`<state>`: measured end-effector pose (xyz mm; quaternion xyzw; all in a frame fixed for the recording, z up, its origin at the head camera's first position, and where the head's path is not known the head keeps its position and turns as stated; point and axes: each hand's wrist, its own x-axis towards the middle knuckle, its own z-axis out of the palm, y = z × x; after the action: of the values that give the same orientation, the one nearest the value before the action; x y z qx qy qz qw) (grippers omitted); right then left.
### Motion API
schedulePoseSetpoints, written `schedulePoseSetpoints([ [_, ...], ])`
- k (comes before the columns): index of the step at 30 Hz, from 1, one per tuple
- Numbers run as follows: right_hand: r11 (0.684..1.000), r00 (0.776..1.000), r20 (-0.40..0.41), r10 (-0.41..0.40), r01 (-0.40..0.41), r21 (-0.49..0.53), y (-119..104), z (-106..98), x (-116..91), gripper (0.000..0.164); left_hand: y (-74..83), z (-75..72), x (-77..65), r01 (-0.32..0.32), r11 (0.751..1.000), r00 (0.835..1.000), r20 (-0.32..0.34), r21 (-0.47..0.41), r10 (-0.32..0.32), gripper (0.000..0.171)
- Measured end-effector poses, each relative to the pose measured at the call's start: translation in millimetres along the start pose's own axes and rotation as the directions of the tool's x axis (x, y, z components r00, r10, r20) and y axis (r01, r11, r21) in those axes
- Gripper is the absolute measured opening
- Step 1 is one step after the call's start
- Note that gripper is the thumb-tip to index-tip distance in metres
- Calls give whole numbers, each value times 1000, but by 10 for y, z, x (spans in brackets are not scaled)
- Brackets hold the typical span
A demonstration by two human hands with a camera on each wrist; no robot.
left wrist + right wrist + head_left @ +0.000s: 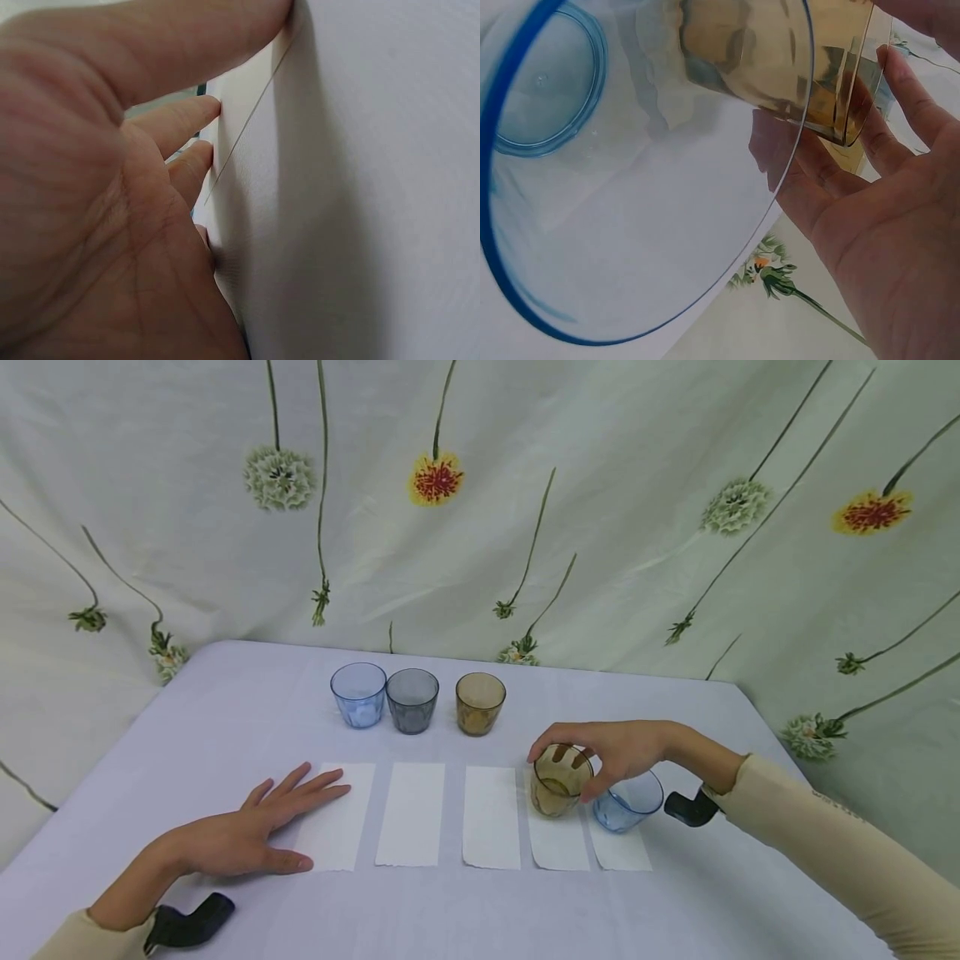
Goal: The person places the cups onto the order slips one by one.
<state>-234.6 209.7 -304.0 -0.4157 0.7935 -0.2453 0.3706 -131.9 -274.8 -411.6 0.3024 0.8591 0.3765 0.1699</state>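
Observation:
My right hand (626, 747) grips an amber glass (552, 793) round its rim, thumb on the near side and fingers on the far side. The glass is over the second paper strip (558, 847) from the right. Just beside it, a light blue glass (627, 810) is on the rightmost strip (622, 853), and its wide rim fills much of the right wrist view. Flat on the table with fingers spread, my left hand (251, 839) rests its fingertips on the leftmost paper strip (341, 822).
Toward the back of the table (247, 710) stand a blue glass (360, 697), a grey glass (412, 703) close against it, and another amber glass (480, 706) a little apart. Two more paper strips lie mid-row, one (410, 814) left of the other (491, 818). A flowered curtain (600, 460) hangs behind.

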Motion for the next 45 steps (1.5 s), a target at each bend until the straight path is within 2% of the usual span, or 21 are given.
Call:
schedulePoseSetpoints([
  [12, 1000, 1000, 12, -17, 17, 3, 21, 60, 5, 70, 24, 1, 8, 12, 999, 1000, -4, 36, -12, 81],
  [19, 1000, 1000, 7, -29, 29, 3, 28, 84, 1, 69, 5, -4, 7, 16, 1000, 1000, 13, -15, -16, 80],
  [31, 1000, 1000, -3, -22, 22, -1, 22, 89, -30, 70, 12, -14, 15, 40, 999, 999, 21, -27, -40, 81],
  [38, 1000, 999, -26, -31, 31, -6, 36, 112, -55, 75, 12, -12, 15, 31, 999, 999, 21, -27, -31, 80],
  [45, 998, 995, -82, -59, 58, -21, 47, 161, -94, 79, 16, -14, 24, 50, 999, 999, 19, -8, -50, 81],
])
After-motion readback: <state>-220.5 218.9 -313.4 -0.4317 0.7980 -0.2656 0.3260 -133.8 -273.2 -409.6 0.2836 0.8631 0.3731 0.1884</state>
